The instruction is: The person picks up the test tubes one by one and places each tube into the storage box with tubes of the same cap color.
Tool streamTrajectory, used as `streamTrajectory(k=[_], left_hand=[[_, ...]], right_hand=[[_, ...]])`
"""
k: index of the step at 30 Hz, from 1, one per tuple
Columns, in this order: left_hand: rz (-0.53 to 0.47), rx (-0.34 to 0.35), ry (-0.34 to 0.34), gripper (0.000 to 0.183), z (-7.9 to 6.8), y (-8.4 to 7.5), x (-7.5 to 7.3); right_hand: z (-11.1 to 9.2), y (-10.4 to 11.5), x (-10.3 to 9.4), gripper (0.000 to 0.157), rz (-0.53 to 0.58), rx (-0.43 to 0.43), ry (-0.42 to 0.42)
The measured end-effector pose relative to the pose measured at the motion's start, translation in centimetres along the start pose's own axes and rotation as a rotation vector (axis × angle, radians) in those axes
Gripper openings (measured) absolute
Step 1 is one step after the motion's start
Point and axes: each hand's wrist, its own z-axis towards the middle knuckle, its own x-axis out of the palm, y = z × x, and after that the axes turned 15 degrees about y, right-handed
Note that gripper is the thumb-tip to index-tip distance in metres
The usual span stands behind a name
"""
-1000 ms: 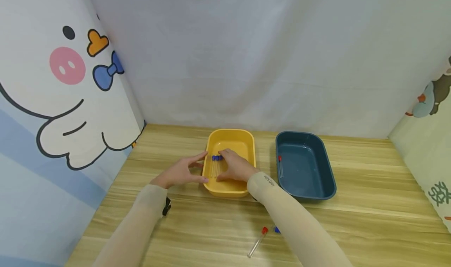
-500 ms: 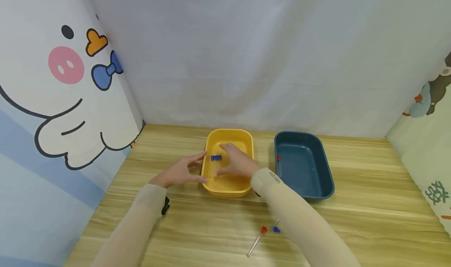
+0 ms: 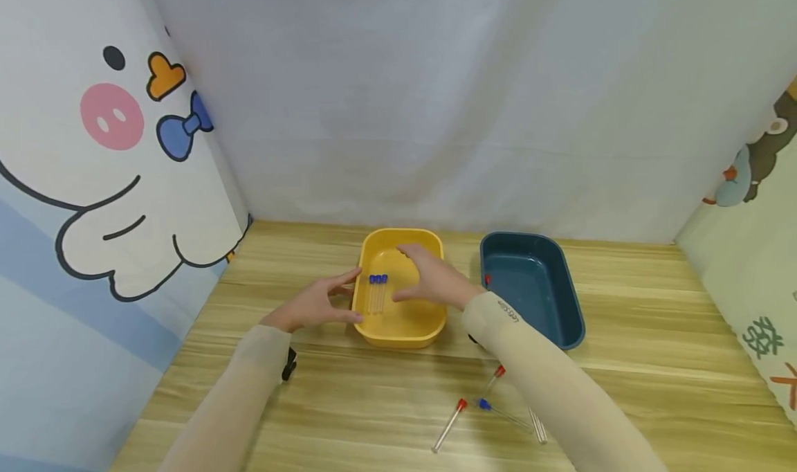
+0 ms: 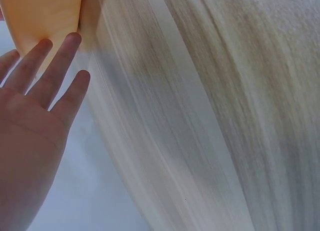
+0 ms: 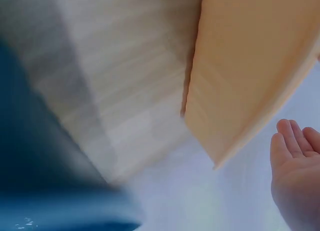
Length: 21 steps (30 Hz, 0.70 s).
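Small dark lettering (image 3: 508,311), seemingly "Let'sSlim", on the cuff of the right sleeve (image 3: 554,368)

Head view looks down; nearer wrist views share its yellow tray (image 3: 405,328)

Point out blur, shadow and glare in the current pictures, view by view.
Head view: mostly sharp, small glints inside the blue tray; left wrist: a soft grey shadow on the tabletop; right wrist: that tray badly blurred, the yellow tray and right hand clearer.

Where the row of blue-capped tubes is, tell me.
In the head view, the row of tubes lies inside the yellow tray, near its left wall, between the left hand and right hand.
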Motion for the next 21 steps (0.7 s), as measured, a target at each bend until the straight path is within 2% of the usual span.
streamTrajectory(k=[6, 15, 21], left_hand=[[-0.005, 0.008, 0.001, 0.107, 0.1, 0.1, -0.1], [0.015, -0.016, -0.013, 0.109, -0.1, 0.0, -0.1], [0.03, -0.02, -0.006, 0.108, 0.1, -0.1, 0.0]], right_hand=[[-2.0, -0.3, -1.5, 0.102, -0.016, -0.025, -0.019], [-4.4, -0.7, -3.1, 0.104, -0.004, 0.029, -0.026], [-6.6, -1.7, -3.7, 0.101, 0.006, 0.012, -0.078]])
